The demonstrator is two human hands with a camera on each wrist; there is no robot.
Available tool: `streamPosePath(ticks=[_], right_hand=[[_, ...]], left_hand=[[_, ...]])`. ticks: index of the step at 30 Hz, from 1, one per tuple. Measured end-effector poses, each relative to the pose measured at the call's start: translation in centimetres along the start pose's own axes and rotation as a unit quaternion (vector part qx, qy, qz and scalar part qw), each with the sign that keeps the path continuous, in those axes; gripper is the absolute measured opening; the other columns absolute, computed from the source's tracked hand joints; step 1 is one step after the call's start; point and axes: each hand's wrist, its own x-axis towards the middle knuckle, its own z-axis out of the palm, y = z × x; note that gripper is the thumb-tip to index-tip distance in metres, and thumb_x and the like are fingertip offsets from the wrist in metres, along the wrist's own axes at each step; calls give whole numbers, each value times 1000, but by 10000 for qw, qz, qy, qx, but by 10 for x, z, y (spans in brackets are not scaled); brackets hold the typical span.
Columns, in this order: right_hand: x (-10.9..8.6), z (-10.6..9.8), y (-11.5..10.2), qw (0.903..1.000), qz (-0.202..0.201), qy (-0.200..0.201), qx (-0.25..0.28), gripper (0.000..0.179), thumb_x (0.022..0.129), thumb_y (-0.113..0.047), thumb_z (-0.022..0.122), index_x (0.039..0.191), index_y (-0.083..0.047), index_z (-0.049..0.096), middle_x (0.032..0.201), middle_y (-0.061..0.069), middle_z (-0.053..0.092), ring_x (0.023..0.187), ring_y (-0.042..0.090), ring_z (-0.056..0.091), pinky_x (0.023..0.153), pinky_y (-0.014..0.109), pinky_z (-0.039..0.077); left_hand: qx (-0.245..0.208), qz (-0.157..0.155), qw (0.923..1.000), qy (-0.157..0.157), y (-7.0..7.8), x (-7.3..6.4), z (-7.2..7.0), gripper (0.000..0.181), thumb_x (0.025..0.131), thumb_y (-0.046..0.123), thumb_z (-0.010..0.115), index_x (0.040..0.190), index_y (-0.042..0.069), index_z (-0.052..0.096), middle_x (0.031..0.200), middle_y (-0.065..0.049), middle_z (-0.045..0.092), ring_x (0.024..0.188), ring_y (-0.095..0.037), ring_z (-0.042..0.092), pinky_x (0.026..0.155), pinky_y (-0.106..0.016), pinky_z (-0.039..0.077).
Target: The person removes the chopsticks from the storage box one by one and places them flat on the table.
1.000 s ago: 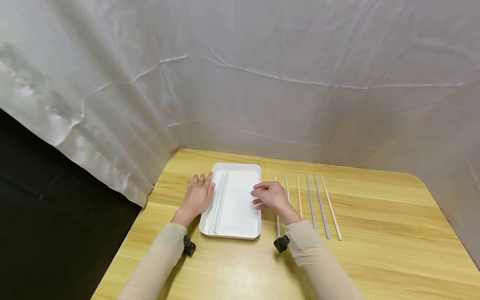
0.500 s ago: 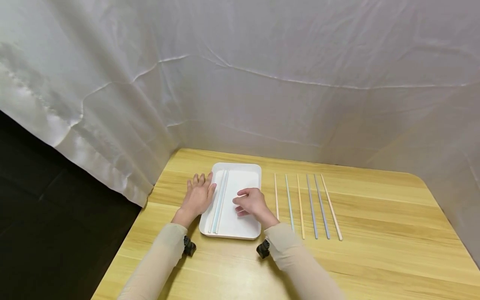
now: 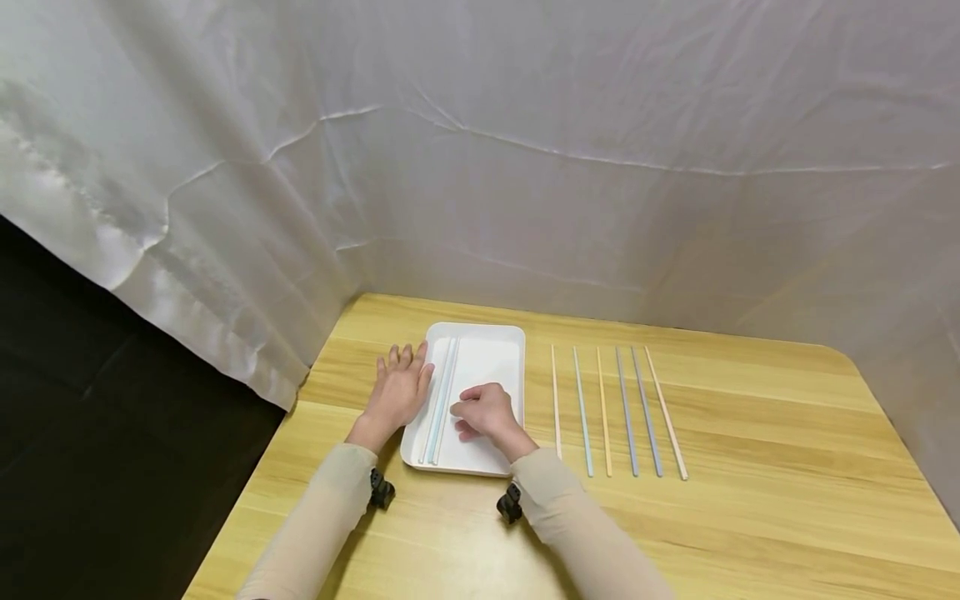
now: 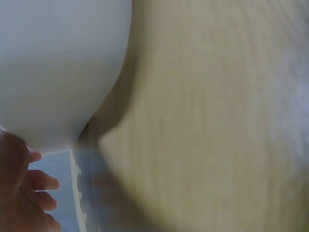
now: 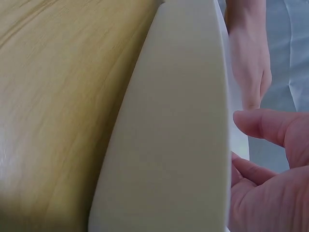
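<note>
A white tray (image 3: 487, 350) lies on the wooden table. Inside, along its left side, a few pale and light-blue chopsticks (image 3: 444, 400) lie side by side, pointing away from me. My left hand (image 3: 397, 392) rests at the tray's left rim, fingers extended. Over the middle of the tray is my right hand (image 3: 487, 412), its bent fingers just right of the chopsticks. The right wrist view shows the right thumb (image 5: 260, 124) standing apart from the fingers, with nothing between them. In the left wrist view, the left hand's thumb is at the tray's edge.
Right of the tray, several chopsticks are spread in a row: a pale one (image 3: 556, 400), a light-blue one (image 3: 582, 408), a yellow one (image 3: 603, 408), blue ones (image 3: 626, 408) and a pinkish one (image 3: 664, 408). A light curtain (image 3: 600, 233) hangs behind the table.
My right hand has moved left, from the tray's right rim to above its middle, close to the chopsticks inside. My left hand stays at the left rim.
</note>
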Motion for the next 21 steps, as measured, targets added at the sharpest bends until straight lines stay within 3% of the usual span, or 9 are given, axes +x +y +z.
streamPosePath(ticks=[8,12,15,21], right_hand=[[3,9,2,9999,68,-68,86,31,90,-3,75,117,9,68,89,21,77,58,17,73,60,35,65],[4,14,4,9999,58,-46,112,32,90,-3,75,118,10,67,84,21,77,56,15,72,59,36,65],[5,17,4,10000,11,-6,66,31,90,-3,75,117,10,66,83,22,77,54,14,69,57,35,64],[7,22,5,9999,-76,83,-121,29,89,-2,77,114,8,67,75,20,75,47,11,64,50,31,61]], left_hand=[[307,4,9995,-86,2,1,0,66,115,46,26,167,7,27,166,-33,33,158,-55,18,126,-74,12],[465,-17,9987,-205,3,1,0,68,115,49,25,168,7,24,168,-33,29,160,-55,13,127,-74,5],[549,-60,9980,-313,3,2,-1,71,114,52,24,169,8,19,169,-33,25,160,-54,8,126,-74,-1],[806,-106,9957,-445,2,3,-5,74,113,57,21,170,11,14,170,-32,23,161,-54,7,126,-74,-3]])
